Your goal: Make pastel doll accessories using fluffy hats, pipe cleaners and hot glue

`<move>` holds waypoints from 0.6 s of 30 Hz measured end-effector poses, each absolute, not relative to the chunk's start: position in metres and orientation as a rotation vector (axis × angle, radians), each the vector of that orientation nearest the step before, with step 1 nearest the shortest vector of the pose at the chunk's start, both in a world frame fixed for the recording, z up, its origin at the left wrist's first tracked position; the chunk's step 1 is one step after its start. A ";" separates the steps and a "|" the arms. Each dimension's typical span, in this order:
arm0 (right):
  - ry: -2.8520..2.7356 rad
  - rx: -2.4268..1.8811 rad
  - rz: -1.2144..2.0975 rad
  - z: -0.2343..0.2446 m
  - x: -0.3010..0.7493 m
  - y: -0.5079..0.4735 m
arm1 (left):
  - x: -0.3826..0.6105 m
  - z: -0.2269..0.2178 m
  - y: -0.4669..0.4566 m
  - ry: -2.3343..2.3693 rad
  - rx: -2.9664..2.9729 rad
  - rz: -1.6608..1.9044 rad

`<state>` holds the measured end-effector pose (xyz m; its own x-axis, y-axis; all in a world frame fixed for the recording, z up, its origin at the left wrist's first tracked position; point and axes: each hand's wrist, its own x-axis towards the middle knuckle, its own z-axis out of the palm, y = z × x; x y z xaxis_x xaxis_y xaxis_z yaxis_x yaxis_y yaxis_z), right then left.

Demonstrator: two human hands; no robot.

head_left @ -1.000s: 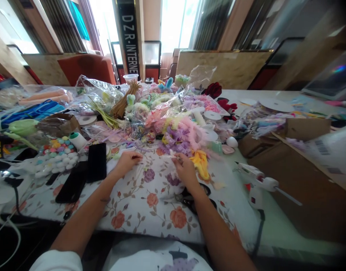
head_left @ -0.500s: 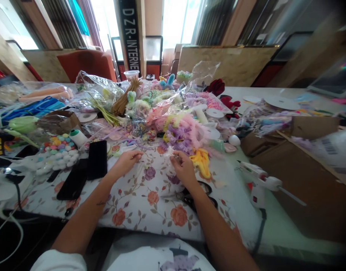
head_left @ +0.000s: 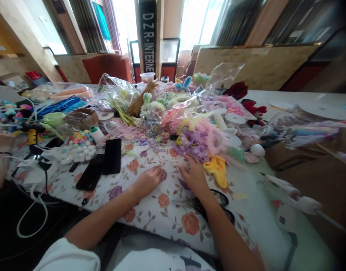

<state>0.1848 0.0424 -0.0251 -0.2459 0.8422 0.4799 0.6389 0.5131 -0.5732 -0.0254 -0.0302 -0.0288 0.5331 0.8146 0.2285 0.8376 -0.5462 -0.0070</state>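
Note:
My left hand point(head_left: 149, 181) rests low over the floral tablecloth point(head_left: 150, 214), fingers loosely stretched with nothing visible in them. To its right, my right hand point(head_left: 194, 175) has its fingers spread, the fingertips by the edge of the purple ruffled trim point(head_left: 191, 141). Beside that hand lies a yellow fuzzy piece point(head_left: 216, 169). Black-handled scissors point(head_left: 199, 207) lie partly under my right forearm. Pink feathery trim point(head_left: 211, 131) is heaped behind the purple ruffles.
A glue gun point(head_left: 288, 192) lies at the right, near a cardboard box point(head_left: 302, 162). Two dark phones point(head_left: 112, 156), white pompoms point(head_left: 79, 152) and a thread spool point(head_left: 96, 134) sit left. Another person's arm point(head_left: 0, 162) shows at the far left. Wrapped craft supplies fill the back.
The view has swung left. My right hand has opened from a pinch on a small whitish piece. My left hand has come closer to my right and its fingers have loosened.

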 end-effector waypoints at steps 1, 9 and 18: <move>-1.991 -1.209 0.338 -0.026 0.185 0.042 | -0.028 -0.028 -0.030 -1.430 -2.662 -0.383; -2.291 -1.032 0.644 -0.021 0.179 0.027 | -0.067 0.010 -0.023 -2.301 -2.152 -2.125; -2.183 -1.109 0.523 -0.020 0.179 0.029 | -0.141 0.026 0.000 -1.966 -2.364 -0.831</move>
<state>0.1789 0.0290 -0.0198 -0.4495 0.8209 0.3521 0.5720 0.5673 -0.5924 -0.1414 0.0004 0.0256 0.1024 0.9271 0.3607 0.9046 -0.2376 0.3540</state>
